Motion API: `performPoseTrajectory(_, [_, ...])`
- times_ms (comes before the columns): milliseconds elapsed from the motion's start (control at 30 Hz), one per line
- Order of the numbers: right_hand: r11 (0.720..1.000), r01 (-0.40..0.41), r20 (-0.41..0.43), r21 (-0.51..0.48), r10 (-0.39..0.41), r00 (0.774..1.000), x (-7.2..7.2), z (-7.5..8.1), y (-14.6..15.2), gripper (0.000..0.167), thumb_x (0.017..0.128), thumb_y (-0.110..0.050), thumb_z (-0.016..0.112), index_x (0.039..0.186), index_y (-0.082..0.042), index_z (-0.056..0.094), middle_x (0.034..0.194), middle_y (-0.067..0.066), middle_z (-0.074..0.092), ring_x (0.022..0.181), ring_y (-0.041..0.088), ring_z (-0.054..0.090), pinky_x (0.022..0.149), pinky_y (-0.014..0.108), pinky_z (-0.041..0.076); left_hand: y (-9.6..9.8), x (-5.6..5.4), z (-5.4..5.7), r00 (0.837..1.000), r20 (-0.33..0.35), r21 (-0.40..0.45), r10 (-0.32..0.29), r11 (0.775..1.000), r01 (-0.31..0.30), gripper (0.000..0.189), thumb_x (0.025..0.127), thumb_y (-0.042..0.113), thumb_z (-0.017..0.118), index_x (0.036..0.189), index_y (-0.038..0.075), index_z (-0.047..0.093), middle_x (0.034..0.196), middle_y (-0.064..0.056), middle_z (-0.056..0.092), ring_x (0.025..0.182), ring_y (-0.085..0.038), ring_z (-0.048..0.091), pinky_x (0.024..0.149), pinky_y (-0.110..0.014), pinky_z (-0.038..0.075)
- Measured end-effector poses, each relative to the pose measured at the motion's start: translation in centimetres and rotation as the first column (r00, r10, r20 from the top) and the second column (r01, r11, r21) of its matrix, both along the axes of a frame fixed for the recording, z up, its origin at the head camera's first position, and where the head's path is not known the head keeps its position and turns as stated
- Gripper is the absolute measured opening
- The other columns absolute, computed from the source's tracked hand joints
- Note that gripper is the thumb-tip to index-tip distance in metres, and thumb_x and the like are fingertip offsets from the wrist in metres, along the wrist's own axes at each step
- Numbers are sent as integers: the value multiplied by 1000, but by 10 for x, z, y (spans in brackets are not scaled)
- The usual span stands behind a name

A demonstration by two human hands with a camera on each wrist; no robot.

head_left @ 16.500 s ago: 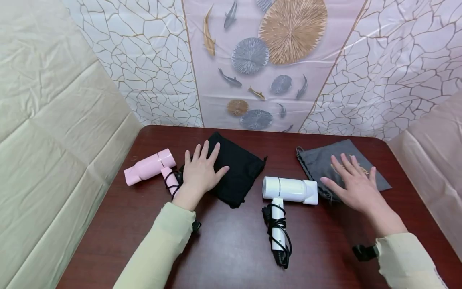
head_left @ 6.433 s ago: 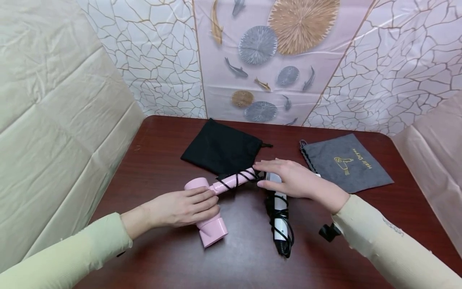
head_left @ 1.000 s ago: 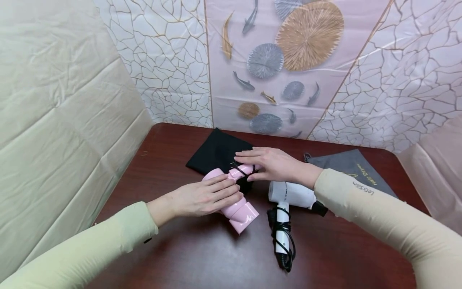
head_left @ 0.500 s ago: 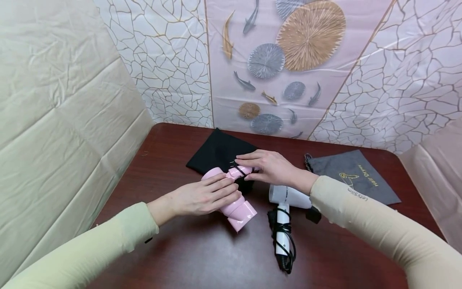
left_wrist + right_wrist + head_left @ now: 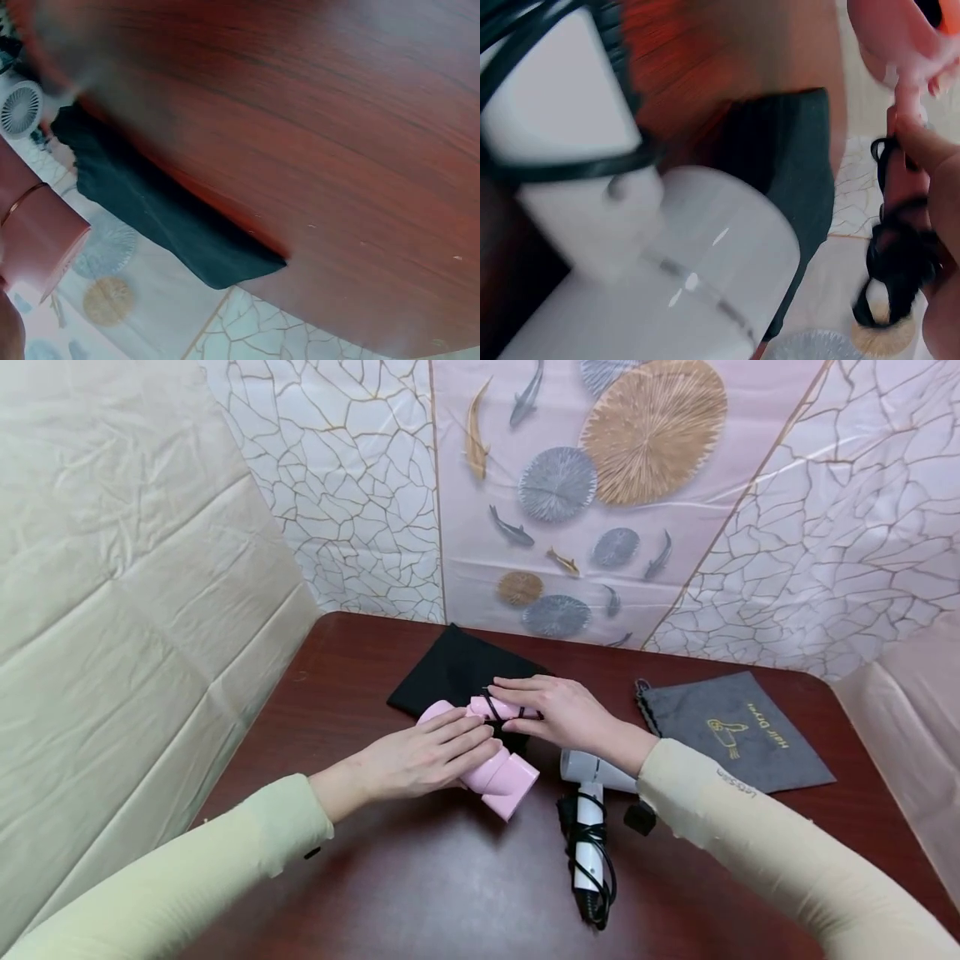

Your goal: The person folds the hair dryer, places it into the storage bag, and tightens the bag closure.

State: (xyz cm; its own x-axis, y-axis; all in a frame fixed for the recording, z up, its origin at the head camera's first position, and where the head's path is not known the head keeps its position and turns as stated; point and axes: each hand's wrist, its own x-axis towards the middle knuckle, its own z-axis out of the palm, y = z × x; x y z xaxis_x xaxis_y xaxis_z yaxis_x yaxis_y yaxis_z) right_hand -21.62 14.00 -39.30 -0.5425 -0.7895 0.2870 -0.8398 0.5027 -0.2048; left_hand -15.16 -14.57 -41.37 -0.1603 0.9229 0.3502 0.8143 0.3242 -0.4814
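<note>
A pink folding hair dryer (image 5: 510, 783) is between my hands, over the near edge of the black drawstring pouch (image 5: 450, 670). My left hand (image 5: 420, 758) grips its barrel from the left, fingers laid over the top. With my right hand (image 5: 564, 713) I hold the handle, which has a black cord wound round it. The right wrist view shows the pink handle (image 5: 904, 180) and cord close up; the left wrist view catches part of the pink barrel (image 5: 46, 232) at its edge, beside the black pouch (image 5: 165, 210). My fingers hide much of the dryer.
Below my right forearm lies a white hair dryer (image 5: 589, 860), cord wrapped round its handle, barrel partly hidden by the sleeve. A grey pouch (image 5: 738, 731) lettered "Hair Dryer" lies at the right. Fabric walls surround the brown table (image 5: 450, 885) at the back and sides.
Earlier my hands lay over the two pouches and the pink dryer lay far left. It has since come to the middle, both hands on it. Lately its nozzle tipped slightly up.
</note>
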Motion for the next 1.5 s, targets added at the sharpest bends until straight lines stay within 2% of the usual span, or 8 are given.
performPoseTrajectory(100, [998, -57, 46, 13, 57, 997, 0, 2, 7, 57, 97, -29, 80, 148, -8, 65, 155, 10, 59, 140, 29, 60, 106, 51, 55, -2, 0, 0, 1000, -16, -22, -18, 1000, 18, 56, 98, 28, 74, 147, 6, 59, 148, -11, 63, 138, -26, 59, 121, -45, 43])
performPoseTrajectory(233, [991, -132, 101, 8, 130, 986, 0, 6, 16, 60, 99, -27, 78, 152, -6, 59, 162, 13, 51, 148, 30, 51, 113, 52, 50, -2, 2, 1, 996, -72, -28, -57, 998, 56, 51, 100, 23, 66, 148, 4, 58, 146, -13, 63, 136, -26, 61, 120, -44, 45])
performPoseTrajectory(500, [986, -166, 241, -8, 163, 957, 4, 7, 20, 61, 105, -24, 71, 161, -12, 49, 170, 9, 40, 154, 26, 42, 117, 48, 46, -5, 6, 3, 987, -108, -20, -120, 993, 119, 41, 108, 13, 44, 145, 4, 60, 145, -14, 64, 135, -28, 63, 118, -45, 47])
performPoseTrajectory(700, [979, -189, 211, -82, 202, 956, 12, 1, 19, 59, 102, -14, 73, 157, -7, 54, 167, 11, 44, 155, 33, 41, 121, 41, 43, -6, 7, 1, 986, -111, -21, -124, 992, 123, 41, 109, 12, 43, 146, 2, 60, 145, -15, 64, 136, -28, 62, 118, -45, 47])
performPoseTrajectory(800, [976, -185, 198, -114, 205, 959, 15, -2, 16, 56, 101, -11, 73, 154, -5, 56, 164, 13, 49, 152, 35, 44, 121, 42, 42, -6, 7, 0, 988, -98, -14, -117, 993, 116, 41, 110, 12, 43, 146, 1, 59, 146, -16, 63, 136, -29, 62, 118, -45, 47])
performPoseTrajectory(1067, [981, -119, 233, -155, 154, 960, 22, -8, 12, 51, 101, -8, 73, 150, -2, 60, 157, 14, 56, 149, 33, 49, 116, 51, 47, -5, 6, -6, 991, -89, 9, -103, 995, 104, 43, 106, 15, 50, 147, 2, 59, 146, -15, 63, 134, -27, 63, 117, -44, 47])
performPoseTrajectory(1500, [977, -64, 227, -204, 111, 968, 33, -23, 14, 48, 100, -6, 73, 147, -1, 63, 155, 14, 58, 147, 38, 50, 115, 52, 48, 1, 4, -18, 993, -60, 25, -97, 995, 99, 45, 104, 15, 53, 147, 3, 58, 144, -15, 64, 133, -27, 63, 117, -44, 48])
